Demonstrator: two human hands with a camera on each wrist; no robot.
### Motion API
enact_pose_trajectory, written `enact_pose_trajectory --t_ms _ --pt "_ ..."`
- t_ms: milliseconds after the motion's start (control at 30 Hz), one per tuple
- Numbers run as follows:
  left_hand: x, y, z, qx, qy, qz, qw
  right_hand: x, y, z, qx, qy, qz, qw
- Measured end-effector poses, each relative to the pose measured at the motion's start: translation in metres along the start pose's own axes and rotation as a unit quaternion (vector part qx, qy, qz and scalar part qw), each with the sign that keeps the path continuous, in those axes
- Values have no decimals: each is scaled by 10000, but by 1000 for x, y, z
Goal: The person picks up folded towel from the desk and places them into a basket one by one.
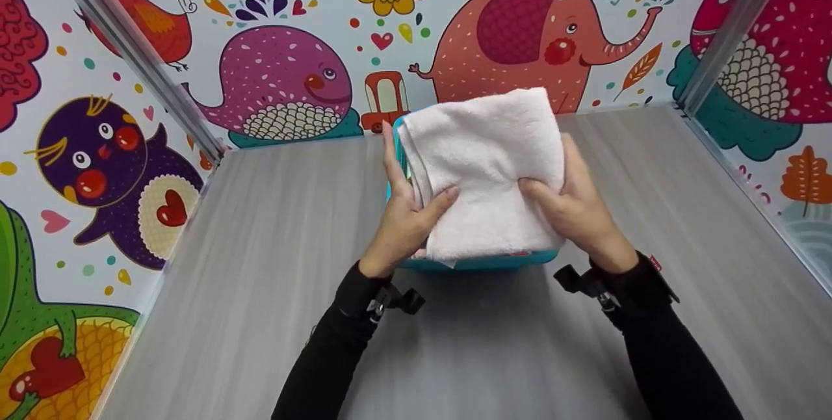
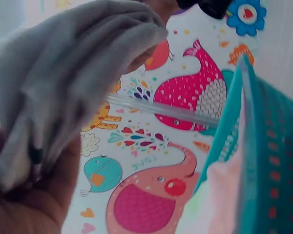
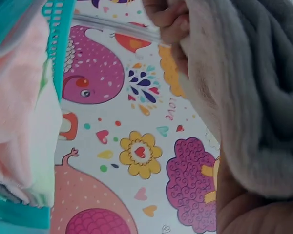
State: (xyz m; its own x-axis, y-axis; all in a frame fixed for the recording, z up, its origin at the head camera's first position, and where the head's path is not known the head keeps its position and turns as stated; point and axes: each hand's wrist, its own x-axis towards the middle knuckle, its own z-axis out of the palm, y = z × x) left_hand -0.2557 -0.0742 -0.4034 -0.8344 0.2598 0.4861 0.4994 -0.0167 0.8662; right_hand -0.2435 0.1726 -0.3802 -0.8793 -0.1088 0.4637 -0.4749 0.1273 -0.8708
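Between both hands is a folded pale pink-white towel (image 1: 487,173), raised over a teal basket (image 1: 481,262). My left hand (image 1: 409,218) holds its left side, thumb lying on the top face. On the opposite side my right hand (image 1: 578,202) grips the edge, its thumb pressed on top and its fingers behind. Folds of the towel (image 2: 78,58) hang above the left palm in the left wrist view. Inside the basket, pink cloth (image 3: 19,92) and pale green cloth (image 3: 48,131) show in the right wrist view; from above the towel hides most of them.
The basket stands on a grey wood-grain table (image 1: 286,244). Walls printed with cartoon animals (image 1: 520,43) enclose the back and both sides, with metal strips (image 1: 140,56) at the corners. Small cameras (image 1: 409,301) are strapped to both wrists.
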Motion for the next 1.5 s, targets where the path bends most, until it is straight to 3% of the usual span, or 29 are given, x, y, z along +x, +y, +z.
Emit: enact_pose_trajectory --t_ms 67,167,267,300,433,567,667,800,1167,1400,1500 --pt "0 -1 -2 456 38 214 9987 3 5 -1 17 -151 54 9999" --pt "1 -4 -6 882 -314 530 9942 4 11 -4 -212 -384 3 9990" --pt "3 -6 -12 1116 -714 481 9900 5 17 -6 -586 -666 -14 9961" --pt "5 -7 -14 1169 -851 402 9887 5 19 -7 -754 -771 39 9942" --pt "6 -14 -27 1175 -1367 -421 9827 8 29 -7 -1130 -1347 451 9834" --pt "7 -21 -37 1241 -1808 -1098 9695 10 37 -5 -1516 -1994 939 9636" --pt "8 -25 -42 1623 -2118 -1285 9551 12 43 -3 -1886 -2401 1144 9454" --pt "10 -30 -44 2121 -2442 -1275 9376 13 51 0 -2281 -2733 1232 9263" --pt "10 -39 -40 2701 -2729 -1244 9149 13 65 7 -2732 -2821 1016 9141" --pt "10 -49 -39 2842 -2707 -1276 9109 13 73 11 -2872 -2763 967 9121" --pt "9 -52 -37 3048 -2670 -1341 9043 11 76 13 -3108 -2728 917 9059"
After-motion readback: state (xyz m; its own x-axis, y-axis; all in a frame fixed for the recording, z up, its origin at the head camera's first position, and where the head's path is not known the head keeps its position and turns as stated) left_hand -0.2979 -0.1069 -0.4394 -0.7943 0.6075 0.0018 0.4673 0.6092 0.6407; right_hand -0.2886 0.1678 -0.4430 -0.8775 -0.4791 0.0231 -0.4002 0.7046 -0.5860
